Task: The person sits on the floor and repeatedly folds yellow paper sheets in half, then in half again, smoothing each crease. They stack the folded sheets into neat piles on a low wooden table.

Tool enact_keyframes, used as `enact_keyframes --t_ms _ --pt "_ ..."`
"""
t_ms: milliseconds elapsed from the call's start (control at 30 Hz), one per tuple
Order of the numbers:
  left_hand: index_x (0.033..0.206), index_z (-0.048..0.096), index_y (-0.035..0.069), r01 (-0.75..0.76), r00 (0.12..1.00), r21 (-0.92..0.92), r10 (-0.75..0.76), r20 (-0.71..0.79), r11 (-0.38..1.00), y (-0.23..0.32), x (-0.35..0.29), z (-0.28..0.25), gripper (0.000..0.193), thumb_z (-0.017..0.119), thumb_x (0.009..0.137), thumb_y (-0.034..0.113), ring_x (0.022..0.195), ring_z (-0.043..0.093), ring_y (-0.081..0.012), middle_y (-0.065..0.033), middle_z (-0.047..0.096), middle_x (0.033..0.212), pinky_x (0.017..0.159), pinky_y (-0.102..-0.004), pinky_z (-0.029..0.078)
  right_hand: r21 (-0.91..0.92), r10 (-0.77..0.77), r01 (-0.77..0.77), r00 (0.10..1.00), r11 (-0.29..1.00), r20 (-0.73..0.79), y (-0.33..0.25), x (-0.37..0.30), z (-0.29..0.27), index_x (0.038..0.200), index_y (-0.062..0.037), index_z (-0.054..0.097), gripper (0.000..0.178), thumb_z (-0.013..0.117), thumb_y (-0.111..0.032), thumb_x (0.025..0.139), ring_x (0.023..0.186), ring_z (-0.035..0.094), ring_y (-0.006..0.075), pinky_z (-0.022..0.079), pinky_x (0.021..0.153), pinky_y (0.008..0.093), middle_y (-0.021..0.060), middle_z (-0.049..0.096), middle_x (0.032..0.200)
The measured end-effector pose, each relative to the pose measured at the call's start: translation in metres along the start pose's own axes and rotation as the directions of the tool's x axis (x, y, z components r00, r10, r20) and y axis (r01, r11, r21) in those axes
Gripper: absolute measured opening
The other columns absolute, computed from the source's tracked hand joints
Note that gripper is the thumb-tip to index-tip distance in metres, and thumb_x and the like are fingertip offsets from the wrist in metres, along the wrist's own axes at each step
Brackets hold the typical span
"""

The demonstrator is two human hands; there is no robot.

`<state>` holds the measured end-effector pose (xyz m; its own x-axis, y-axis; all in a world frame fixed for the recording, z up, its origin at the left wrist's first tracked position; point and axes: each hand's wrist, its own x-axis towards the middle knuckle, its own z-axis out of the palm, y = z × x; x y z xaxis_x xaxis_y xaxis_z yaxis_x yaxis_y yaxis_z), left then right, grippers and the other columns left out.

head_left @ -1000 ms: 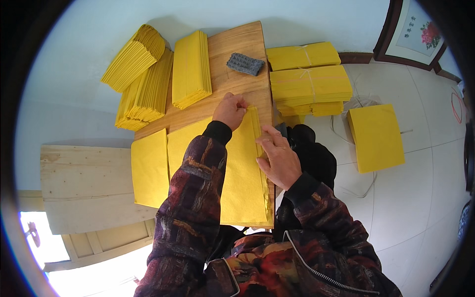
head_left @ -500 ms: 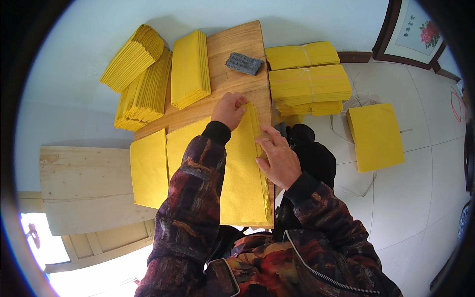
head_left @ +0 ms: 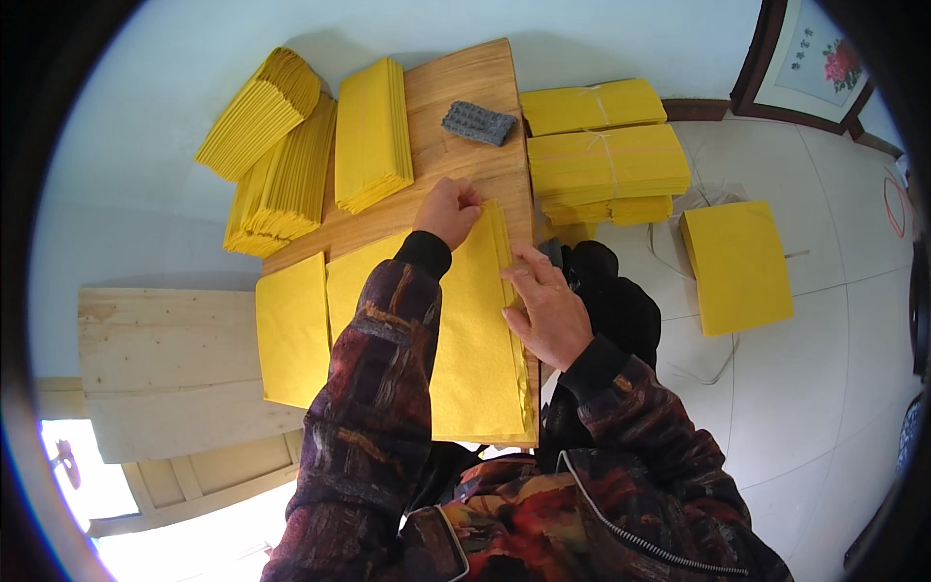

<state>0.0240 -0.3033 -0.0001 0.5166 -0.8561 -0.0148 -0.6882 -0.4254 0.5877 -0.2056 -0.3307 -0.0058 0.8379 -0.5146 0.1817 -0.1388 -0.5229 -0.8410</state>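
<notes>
A stack of yellow paper sheets lies at the near right of the wooden table, its layers showing along the right edge. At its far end my left hand is closed, thumb and fingers pressed together; what they pinch is too small to make out. My right hand rests against the stack's right edge, fingers stretched out and apart, fingertips touching the paper. More yellow sheets lie to the left, partly hidden by my left sleeve.
Folded yellow paper bundles stand on the table at the back left. A grey knitted pad sits near its far right corner. Tied yellow bundles are piled beyond the right edge. A yellow block stands over the tiled floor.
My left hand has shifted very slightly away from me and its fingers have curled in a little more. My right hand stays at the stack's edge.
</notes>
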Motion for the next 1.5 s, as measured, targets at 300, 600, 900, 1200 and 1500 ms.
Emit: enact_keyframes --t_ms 300,600,900,1200,1500 --pt "0.078 0.061 0.002 0.014 0.999 -0.101 -0.009 0.048 0.995 0.008 0.001 -0.011 0.009 0.066 0.073 0.007 0.077 0.059 -0.0249 -0.0117 0.056 0.084 0.070 -0.0338 0.049 0.001 0.007 -0.007 1.000 1.000 -0.005 -0.001 0.000 0.000 0.109 -0.0031 0.056 0.040 0.071 -0.007 0.071 0.107 0.053 0.0329 0.048 0.086 0.0379 0.0124 0.043 0.133" --pt "0.077 0.062 0.001 -0.008 0.998 -0.007 0.009 0.060 1.000 0.008 0.011 0.005 0.009 0.065 0.072 0.009 0.075 0.061 -0.0262 -0.0129 0.059 0.079 0.069 -0.0343 0.049 -0.016 0.033 -0.032 0.999 0.999 0.041 0.001 0.000 0.000 0.112 -0.0055 0.053 0.044 0.070 -0.009 0.072 0.112 0.052 0.0326 0.049 0.086 0.0374 0.0098 0.042 0.135" --pt "0.077 0.061 0.001 0.016 0.998 0.054 -0.019 0.054 0.998 0.005 0.012 0.006 0.010 0.064 0.073 0.010 0.071 0.060 -0.0214 -0.0101 0.060 0.072 0.067 -0.0319 0.049 -0.026 -0.031 0.030 0.999 0.999 -0.026 0.001 0.001 0.001 0.111 -0.0024 0.053 0.043 0.069 -0.007 0.072 0.103 0.054 0.0307 0.050 0.082 0.0362 0.0107 0.045 0.130" --pt "0.073 0.064 0.003 0.043 0.998 0.096 -0.048 0.048 0.994 -0.006 0.021 0.011 0.012 0.062 0.070 0.015 0.067 0.062 -0.0247 -0.0123 0.064 0.069 0.063 -0.0348 0.049 -0.041 -0.064 0.061 0.995 0.997 -0.078 0.005 0.000 0.006 0.109 -0.0020 0.054 0.032 0.057 -0.002 0.077 0.098 0.056 0.0321 0.051 0.079 0.0382 0.0115 0.049 0.126" --pt "0.074 0.061 0.002 0.086 0.995 0.059 -0.089 0.052 0.995 -0.004 0.023 0.011 0.011 0.063 0.072 0.012 0.062 0.056 -0.0138 -0.0046 0.060 0.065 0.059 -0.0279 0.046 0.053 -0.055 0.058 0.997 0.997 -0.052 0.010 0.001 0.008 0.108 -0.0044 0.053 0.031 0.054 -0.001 0.078 0.107 0.054 0.0330 0.048 0.084 0.0390 0.0101 0.047 0.129"
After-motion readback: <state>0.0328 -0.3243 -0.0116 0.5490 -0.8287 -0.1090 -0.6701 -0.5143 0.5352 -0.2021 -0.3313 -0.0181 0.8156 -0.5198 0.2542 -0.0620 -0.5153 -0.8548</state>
